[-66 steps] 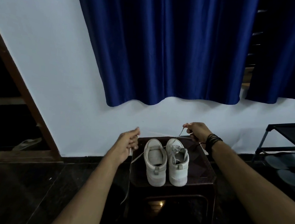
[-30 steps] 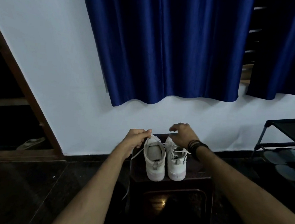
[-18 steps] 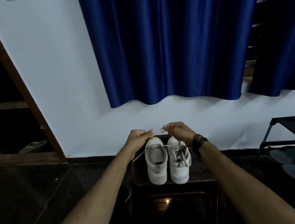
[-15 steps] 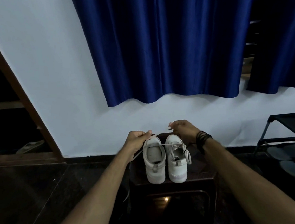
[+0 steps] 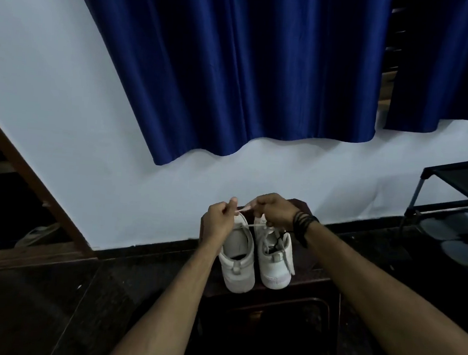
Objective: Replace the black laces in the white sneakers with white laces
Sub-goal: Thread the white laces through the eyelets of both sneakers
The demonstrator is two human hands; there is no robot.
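Note:
Two white sneakers stand side by side, heels toward me, on a dark stool (image 5: 315, 272). The left sneaker (image 5: 238, 258) is open-topped; the right sneaker (image 5: 275, 260) carries a white lace (image 5: 254, 225) and shows a bit of black lace near its tongue. My left hand (image 5: 219, 222) pinches one end of the white lace above the left sneaker's toe. My right hand (image 5: 276, 212) pinches the other part of the lace over the right sneaker's front. The two hands nearly touch. Both shoe fronts are hidden behind my hands.
A white wall and blue curtain (image 5: 237, 64) rise behind the stool. A black metal rack (image 5: 457, 197) with footwear stands at the right. A wooden door frame (image 5: 29, 176) slants at the left, with a sandal (image 5: 38, 235) beyond it. The floor is dark stone.
My hands came together from wide apart, drawing the white lace ends in over the sneakers' toes. The loose lace hanging at the stool's left is no longer seen.

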